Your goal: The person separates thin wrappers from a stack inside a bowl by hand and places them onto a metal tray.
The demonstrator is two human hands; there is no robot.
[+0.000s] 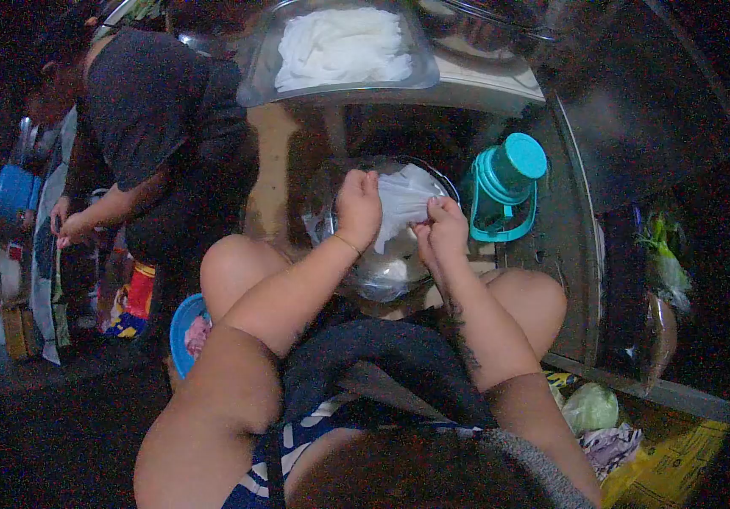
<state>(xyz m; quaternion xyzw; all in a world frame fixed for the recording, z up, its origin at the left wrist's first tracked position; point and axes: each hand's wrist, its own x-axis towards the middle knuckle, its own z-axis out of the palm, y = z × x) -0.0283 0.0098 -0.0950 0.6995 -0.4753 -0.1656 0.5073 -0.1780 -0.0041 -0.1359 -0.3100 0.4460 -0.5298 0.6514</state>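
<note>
My left hand [358, 208] and my right hand [445, 229] are both closed, pinching a thin white sheet [407, 197] stretched between them. Wrinkles run across the sheet toward my right fingers; whether it is cloth or food I cannot tell. Below it, between my knees, stands a round vessel lined with clear plastic [386, 276]. Something pale shows at its bottom, too blurred to name. Beyond my hands, a clear tray [255, 89] holds a pile of similar white sheets [344, 47].
A teal lidded container with a handle [509, 182] stands to the right. A blue basin [180, 335] with something pink is by my left leg. Another person in a dark shirt [149, 102] works at left. Cabbage [590, 407] and a yellow bag [670, 462] lie lower right.
</note>
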